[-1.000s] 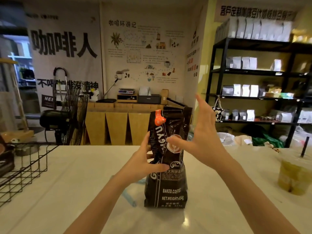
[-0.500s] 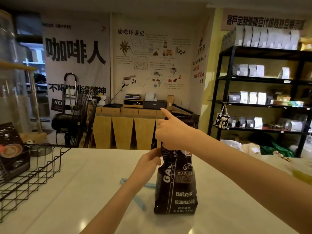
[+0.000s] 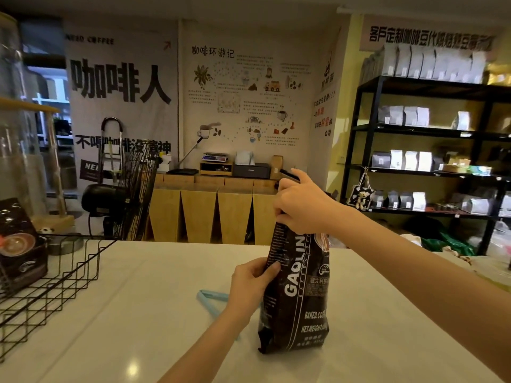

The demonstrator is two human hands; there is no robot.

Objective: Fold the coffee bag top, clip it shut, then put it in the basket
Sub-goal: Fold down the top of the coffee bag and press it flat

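A dark brown coffee bag (image 3: 297, 294) with white lettering stands upright on the white counter. My right hand (image 3: 302, 205) is closed over its top, pressing the top down. My left hand (image 3: 250, 280) grips the bag's left side at mid height. A light blue clip (image 3: 211, 295) lies on the counter just left of the bag, partly hidden behind my left hand and forearm. The black wire basket (image 3: 55, 275) stands at the left edge of the counter.
Another dark coffee bag (image 3: 19, 244) leans inside the basket. A black fan (image 3: 121, 197) stands behind the counter at left. A cup with a yellowish drink (image 3: 497, 275) sits at the far right edge. Black shelves (image 3: 425, 128) with pale bags line the right wall.
My right hand went from open beside the bag to closed over its top, pushing it down. My view shifted, bringing the basket and its bag into sight.
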